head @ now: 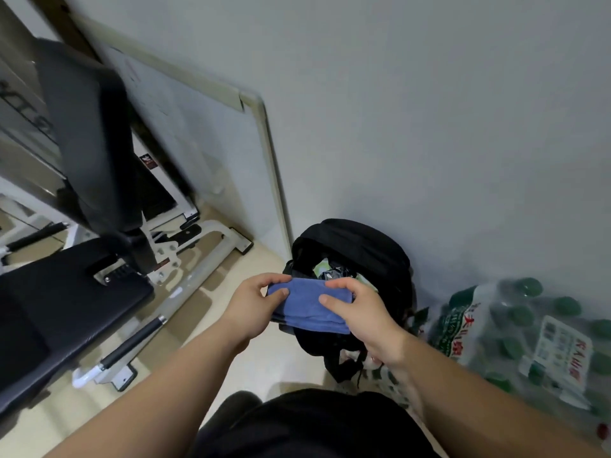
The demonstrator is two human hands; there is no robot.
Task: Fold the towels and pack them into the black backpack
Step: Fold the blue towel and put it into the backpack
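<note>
Left hand (256,304) pinches the L end of the folded blue towel (307,305), thumb on top, fingers curled under; right hand (360,312) grips the R end the same way. Towel is held level over the open mouth of the black backpack (363,246) at 12 o'clock, which stands on the floor (264,358) by the wall (429,127). Wrapped pack of green-capped bottles (515,328) sits just beside it at 3 o'clock; black gym bench (66,292) at 9 — whiteboard (205,143) leaning at 11.
</note>
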